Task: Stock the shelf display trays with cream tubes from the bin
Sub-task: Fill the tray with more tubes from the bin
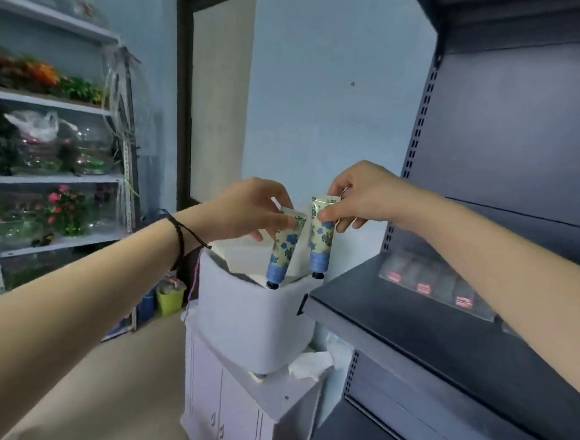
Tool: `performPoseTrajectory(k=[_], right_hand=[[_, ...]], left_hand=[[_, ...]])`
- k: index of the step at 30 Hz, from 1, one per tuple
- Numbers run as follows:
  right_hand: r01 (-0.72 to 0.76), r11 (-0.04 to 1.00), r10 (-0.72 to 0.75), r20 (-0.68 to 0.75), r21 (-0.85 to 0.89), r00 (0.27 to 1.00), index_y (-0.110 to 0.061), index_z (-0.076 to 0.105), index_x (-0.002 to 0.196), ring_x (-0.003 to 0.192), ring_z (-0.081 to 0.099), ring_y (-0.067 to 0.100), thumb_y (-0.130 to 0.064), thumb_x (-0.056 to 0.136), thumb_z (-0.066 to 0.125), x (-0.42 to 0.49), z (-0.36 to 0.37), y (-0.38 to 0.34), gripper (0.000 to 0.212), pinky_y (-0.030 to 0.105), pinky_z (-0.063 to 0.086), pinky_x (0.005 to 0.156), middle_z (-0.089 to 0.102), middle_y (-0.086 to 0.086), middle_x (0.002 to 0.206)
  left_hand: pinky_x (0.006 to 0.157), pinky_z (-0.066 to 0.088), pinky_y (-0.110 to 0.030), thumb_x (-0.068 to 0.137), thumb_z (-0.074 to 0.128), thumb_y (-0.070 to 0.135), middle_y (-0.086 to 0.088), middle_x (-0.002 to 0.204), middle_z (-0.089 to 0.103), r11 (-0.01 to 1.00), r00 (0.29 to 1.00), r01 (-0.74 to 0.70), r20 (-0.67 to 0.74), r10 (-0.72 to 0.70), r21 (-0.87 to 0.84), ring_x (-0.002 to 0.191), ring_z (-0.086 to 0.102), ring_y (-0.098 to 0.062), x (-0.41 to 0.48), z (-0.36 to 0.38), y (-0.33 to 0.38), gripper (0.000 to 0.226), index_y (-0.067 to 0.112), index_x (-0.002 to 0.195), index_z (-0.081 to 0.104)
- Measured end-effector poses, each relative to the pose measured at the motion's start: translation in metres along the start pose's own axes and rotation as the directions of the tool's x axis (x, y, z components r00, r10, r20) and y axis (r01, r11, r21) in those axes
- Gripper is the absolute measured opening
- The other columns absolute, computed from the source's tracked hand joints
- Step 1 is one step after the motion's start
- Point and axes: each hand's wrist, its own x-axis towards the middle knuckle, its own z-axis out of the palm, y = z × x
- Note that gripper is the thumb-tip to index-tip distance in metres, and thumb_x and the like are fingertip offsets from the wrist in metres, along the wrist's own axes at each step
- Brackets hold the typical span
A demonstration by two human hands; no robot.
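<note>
A person's left hand (248,213) and right hand (362,200) each pinch the crimped top of a floral cream tube, the left tube (284,250) and the right tube (321,237), caps hanging down above a white bin (241,305). To the right, a dark shelf (394,330) carries what may be a clear display tray (438,285), too blurred to be sure.

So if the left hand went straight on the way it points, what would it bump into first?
Probably the other cream tube, pinched by the right hand. The left hand, holding its own tube, points toward it across a small gap above the bin. Depth is unclear, so it might pass by.
</note>
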Motion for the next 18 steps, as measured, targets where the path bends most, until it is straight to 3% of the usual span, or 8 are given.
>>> performPoseTrajectory(k=[4,7,13,18], right_hand=[[-0.106,0.992,0.102,-0.051,-0.066,0.993,-0.01,0.064,0.084,0.056,0.067,0.008,-0.018,0.079,0.078,-0.025,-0.056,0.036,0.017,0.021,0.05,0.051,0.069,-0.003,0.06],[-0.189,0.974,0.18,-0.085,-0.12,0.98,-0.011,0.063,0.079,0.045,0.062,0.0,-0.019,0.081,0.076,-0.047,-0.091,0.07,0.016,0.018,0.049,0.052,0.065,-0.009,0.048],[-0.323,0.924,0.293,-0.163,-0.206,0.942,-0.009,0.072,0.082,0.064,0.064,0.009,-0.022,0.08,0.077,-0.086,-0.141,0.147,0.014,0.02,0.05,0.055,0.07,0.004,0.069],[-0.38,0.874,0.321,-0.228,-0.304,0.919,-0.012,0.076,0.086,0.062,0.056,0.009,-0.022,0.082,0.074,-0.104,-0.162,0.202,0.011,0.02,0.044,0.053,0.072,0.006,0.081]], left_hand=[[0.064,0.058,-0.033,0.083,0.069,0.025,-0.005,0.081,0.073,0.996,0.993,-0.093,0.076,0.093,-0.005,0.073,0.069,-0.013,0.046,0.038,0.046,0.011,0.019,0.083,0.06],[0.051,0.049,-0.023,0.083,0.069,0.027,0.0,0.07,0.07,0.987,0.979,-0.16,0.126,0.161,-0.016,0.059,0.061,-0.003,0.075,0.075,0.077,0.013,0.021,0.079,0.059],[0.04,0.035,-0.008,0.083,0.071,0.026,-0.002,0.062,0.063,0.966,0.931,-0.244,0.26,0.257,-0.079,0.053,0.054,-0.007,0.124,0.158,0.127,0.016,0.014,0.082,0.06],[0.041,0.042,-0.012,0.08,0.074,0.021,-0.009,0.072,0.068,0.952,0.901,-0.262,0.314,0.3,-0.159,0.053,0.059,-0.006,0.157,0.221,0.152,0.013,0.014,0.081,0.063]])
